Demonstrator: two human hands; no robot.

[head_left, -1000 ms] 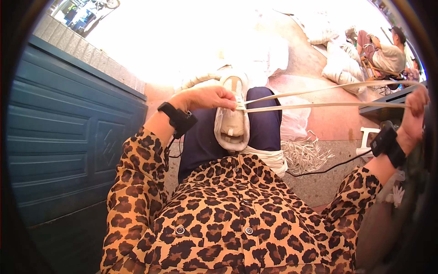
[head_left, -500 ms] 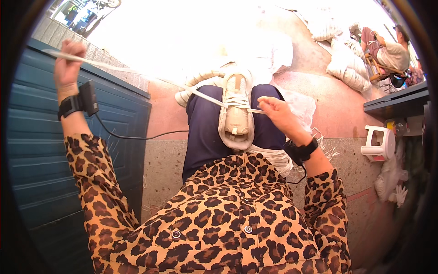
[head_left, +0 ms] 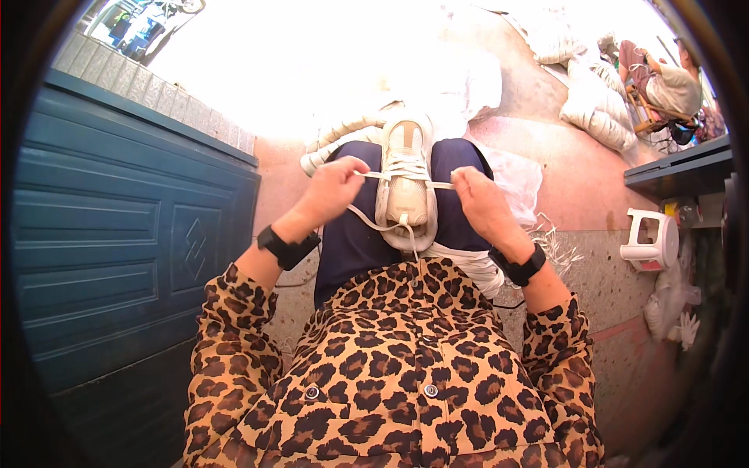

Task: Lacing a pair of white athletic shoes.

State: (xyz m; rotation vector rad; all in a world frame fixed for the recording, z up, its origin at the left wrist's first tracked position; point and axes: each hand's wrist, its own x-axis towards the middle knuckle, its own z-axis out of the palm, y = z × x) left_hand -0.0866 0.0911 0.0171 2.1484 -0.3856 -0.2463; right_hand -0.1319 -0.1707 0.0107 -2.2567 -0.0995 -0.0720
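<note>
A white sneaker [head_left: 406, 168] lies between my dark-trousered knees, toe pointing away from me. A white shoelace [head_left: 406, 178] runs across its upper and loops down toward the heel. My left hand [head_left: 335, 187] pinches the lace end just left of the shoe. My right hand [head_left: 477, 204] grips the other lace end just right of it. Both hands sit close to the shoe's sides, with the lace pulled tight between them. Each wrist wears a black band.
A blue panelled metal door [head_left: 133, 257] fills the left. More white shoes [head_left: 335, 136] lie beyond my knees. A white plastic stool [head_left: 651, 242] stands at the right, loose laces [head_left: 558, 246] beside my right knee. Another person [head_left: 671, 78] sits at the far right.
My left hand has come down from high at the left to the shoe's side. My right hand has shifted slightly right, and the lace now runs short and tight across the shoe.
</note>
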